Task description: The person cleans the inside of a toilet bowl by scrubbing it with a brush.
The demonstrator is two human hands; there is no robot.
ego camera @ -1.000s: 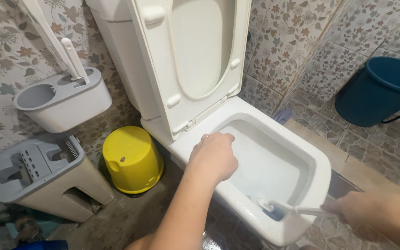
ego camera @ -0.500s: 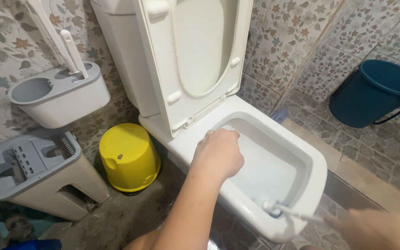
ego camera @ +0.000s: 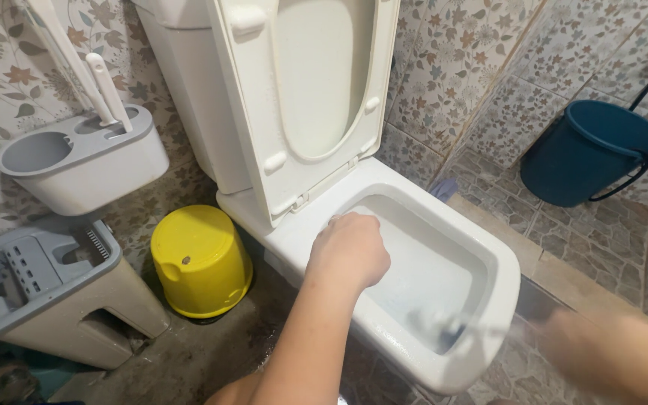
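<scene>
So we're mid-scrub on the toilet bowl [ego camera: 489, 255] here. Our right hand [ego camera: 609, 352] is a motion-blurred smear at the lower right, and we honestly can't tell how the fingers sit, though the thin white handle of the toilet brush [ego camera: 451, 326] runs toward it. The brush head is down inside the bowl, against the near inner wall, over the pale blue water. Our left hand [ego camera: 350, 251] is curled into a loose fist, resting on the near-left rim. It might be pinching something small, but that's hidden. Seat and lid [ego camera: 301, 97] stand upright against the tank.

Step-wise we'd call this the scrubbing of the inner wall, somewhere in the middle. The next bit probably wants the brush worked round under the rim, with the fist staying clear of the splash.

Around us: yellow bucket [ego camera: 200, 259] upside down beside the toilet, grey mop bucket [ego camera: 46, 292], wall caddy [ego camera: 84, 161], blue bucket [ego camera: 586, 154] off to the right
</scene>
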